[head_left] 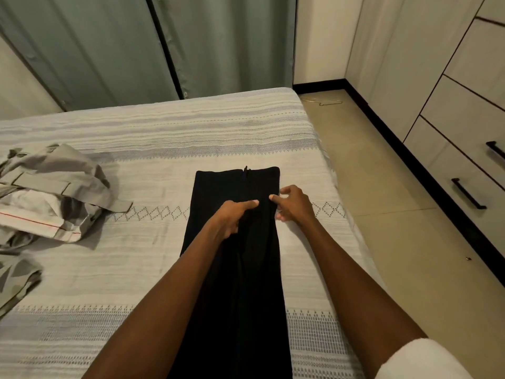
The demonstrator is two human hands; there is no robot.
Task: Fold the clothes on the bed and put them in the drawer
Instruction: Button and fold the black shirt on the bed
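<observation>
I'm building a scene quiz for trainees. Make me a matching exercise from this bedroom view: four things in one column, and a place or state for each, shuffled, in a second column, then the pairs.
Things
1. black garment
2. grey clothes pile
3. wire hanger
4. black drawer handles

Places or states
A. on the floor beyond the bed's far corner
B. crumpled at the left side of the bed
C. on the cabinet fronts at the right
D. laid out flat and long under the left hand and right hand

Pairs: 1-D, 2-B, 3-A, 4-C
</observation>
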